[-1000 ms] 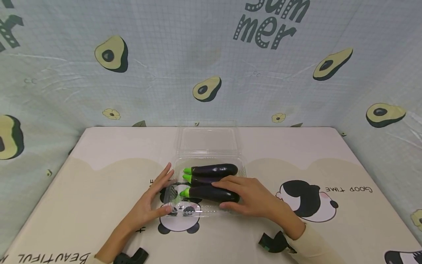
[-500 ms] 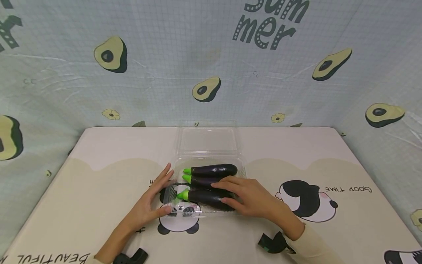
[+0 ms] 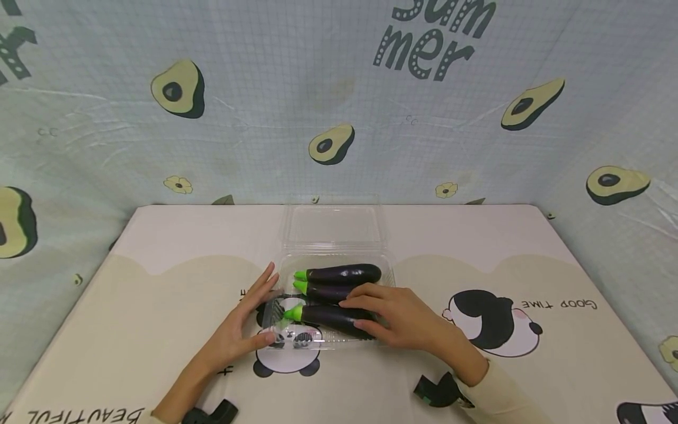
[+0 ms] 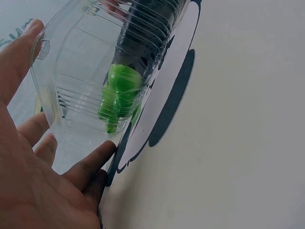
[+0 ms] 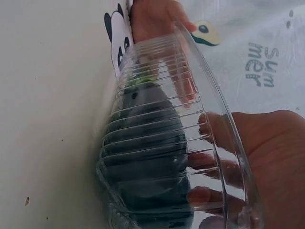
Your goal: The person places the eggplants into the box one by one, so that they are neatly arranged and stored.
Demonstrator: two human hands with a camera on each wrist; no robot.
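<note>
A clear plastic clamshell container (image 3: 391, 272) lies with its lid (image 3: 333, 225) folded back. Inside, three dark purple eggplants with bright green stems lie roughly side by side: a far eggplant (image 3: 346, 274), a middle eggplant (image 3: 324, 292) and a near eggplant (image 3: 329, 318). My right hand (image 3: 405, 315) reaches in from the right and grips the near eggplant's blunt end, which it partly covers. Its curled fingers (image 5: 214, 167) show through the ribbed wall in the right wrist view. My left hand (image 3: 238, 327) is spread along the container's left side, thumb and fingertips at its edge.
The tabletop (image 3: 159, 330) has a printed cloth with panda faces, a dog (image 3: 495, 324) and lettering. Behind it hangs a pale sheet (image 3: 254, 159) with avocado prints. Black straps with cameras sit at both wrists, one camera mount (image 3: 436, 391) beside the right sleeve.
The near eggplant has shifted slightly left and tilted, its stem end moving toward the left wall. My right fingers have moved a little over it. The left hand has stayed in place.
</note>
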